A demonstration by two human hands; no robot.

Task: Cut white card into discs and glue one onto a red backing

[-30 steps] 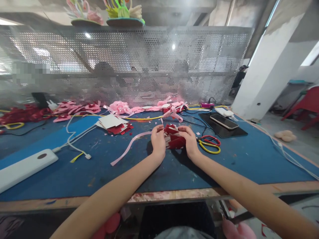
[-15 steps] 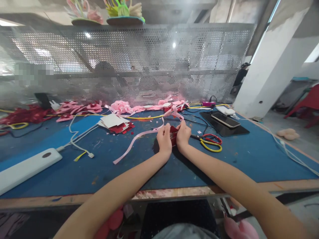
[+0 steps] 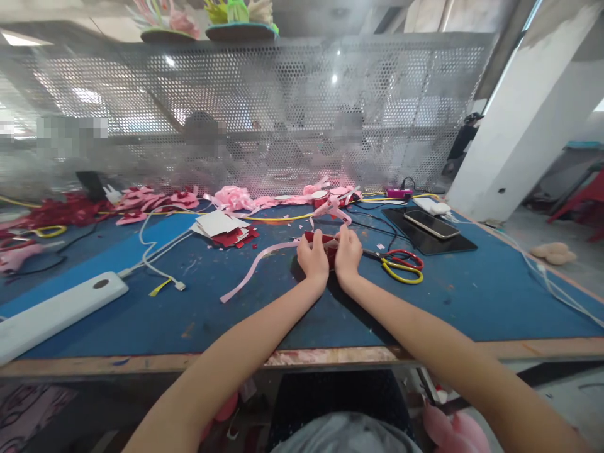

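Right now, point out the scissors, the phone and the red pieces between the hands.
scissors (image 3: 401, 265), head view, on the yellow handle loop.
phone (image 3: 431, 223), head view, mid-screen.
red pieces (image 3: 319, 238), head view, top edge.

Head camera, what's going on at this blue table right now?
A person sits at the blue table with the left hand and right hand pressed close together around a small stack of red pieces. A pink ribbon strip trails off to the left, and red-and-yellow scissors lie just right of the hands, untouched.

Bare counter (image 3: 264, 314) lying open before hands; scissors (image 3: 399, 265) crowding right, ribbon (image 3: 255, 267) trailing left, mesh screen (image 3: 264, 119) closing off back.
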